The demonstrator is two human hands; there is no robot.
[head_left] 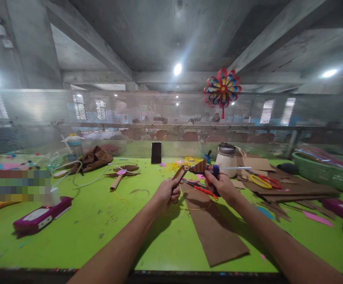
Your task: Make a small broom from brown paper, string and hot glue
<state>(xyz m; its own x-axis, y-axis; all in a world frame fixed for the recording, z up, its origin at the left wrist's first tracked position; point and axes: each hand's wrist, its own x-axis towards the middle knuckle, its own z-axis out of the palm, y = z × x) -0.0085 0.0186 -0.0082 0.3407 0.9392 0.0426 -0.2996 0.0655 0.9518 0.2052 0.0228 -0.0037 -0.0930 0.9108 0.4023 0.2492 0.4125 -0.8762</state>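
Note:
My left hand (166,194) is closed around a narrow brown cardboard piece (178,174), tilted up to the right. A fan of pleated brown cardboard (200,166) shows just past it; whether the two are joined I cannot tell. In my right hand (223,186) is a blue hot glue gun (215,170), its nozzle end toward the cardboard and a clear glue stick (238,168) jutting out behind. Beneath both hands lie a long brown cardboard strip (215,232) and red-handled scissors (205,191).
A round cardboard fan with a rolled handle (117,182) lies left, near a purple power strip (43,216). Rightward are a white jar (226,161), yellow-and-red scissors (264,182), stacked cardboard (301,190) and a green basket (328,173). A phone (156,153) leans on the mesh divider (130,134).

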